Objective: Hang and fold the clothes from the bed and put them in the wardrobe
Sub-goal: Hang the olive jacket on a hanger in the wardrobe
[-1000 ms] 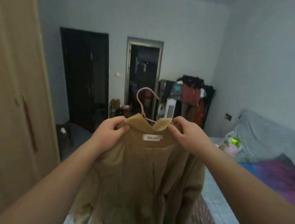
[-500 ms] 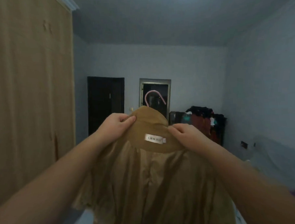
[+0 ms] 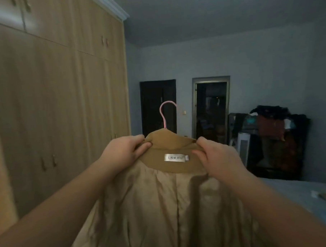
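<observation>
Holding one brown coat (image 3: pixel 162 207) up in front, on one pink hanger (image 3: pixel 165 114). Left hand (image 3: pixel 124 153) pinched shut on the collar's left side, right hand (image 3: pixel 218 160) pinched shut on its right side. Coat hanging long and straight down, hook poking up between both hands. One wardrobe (image 3: pixel 55 109) off to the left, doors closed, nearer the left hand. Probably needs a door opened first.
</observation>
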The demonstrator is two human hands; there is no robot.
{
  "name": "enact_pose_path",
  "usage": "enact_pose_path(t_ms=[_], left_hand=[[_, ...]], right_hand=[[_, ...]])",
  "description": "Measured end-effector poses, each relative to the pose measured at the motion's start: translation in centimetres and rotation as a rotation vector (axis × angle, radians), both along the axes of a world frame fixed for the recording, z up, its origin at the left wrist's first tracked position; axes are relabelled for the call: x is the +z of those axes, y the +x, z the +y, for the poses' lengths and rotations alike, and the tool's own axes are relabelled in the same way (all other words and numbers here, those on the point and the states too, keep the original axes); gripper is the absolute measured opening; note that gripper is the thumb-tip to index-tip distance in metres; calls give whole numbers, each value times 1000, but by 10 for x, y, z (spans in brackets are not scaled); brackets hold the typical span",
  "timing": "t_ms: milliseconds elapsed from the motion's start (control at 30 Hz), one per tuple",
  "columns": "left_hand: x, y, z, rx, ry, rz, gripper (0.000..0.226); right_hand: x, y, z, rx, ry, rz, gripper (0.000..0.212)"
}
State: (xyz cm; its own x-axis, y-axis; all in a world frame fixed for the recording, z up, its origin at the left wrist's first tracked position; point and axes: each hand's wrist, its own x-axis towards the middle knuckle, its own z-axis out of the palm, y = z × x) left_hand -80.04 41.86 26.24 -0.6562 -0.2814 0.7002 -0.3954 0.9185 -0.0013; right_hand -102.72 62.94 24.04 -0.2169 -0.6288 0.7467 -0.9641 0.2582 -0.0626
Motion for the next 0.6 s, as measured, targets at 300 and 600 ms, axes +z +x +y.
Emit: enact_pose_path(t_ms=[300, 600], left_hand=[[-7, 89, -35, 487, 88, -89, 33], [-30, 229, -36, 351, 721, 314, 19]], right_hand=[[19, 88, -76, 451, 387, -437, 4], [-8, 295, -206, 614, 317, -567, 12]])
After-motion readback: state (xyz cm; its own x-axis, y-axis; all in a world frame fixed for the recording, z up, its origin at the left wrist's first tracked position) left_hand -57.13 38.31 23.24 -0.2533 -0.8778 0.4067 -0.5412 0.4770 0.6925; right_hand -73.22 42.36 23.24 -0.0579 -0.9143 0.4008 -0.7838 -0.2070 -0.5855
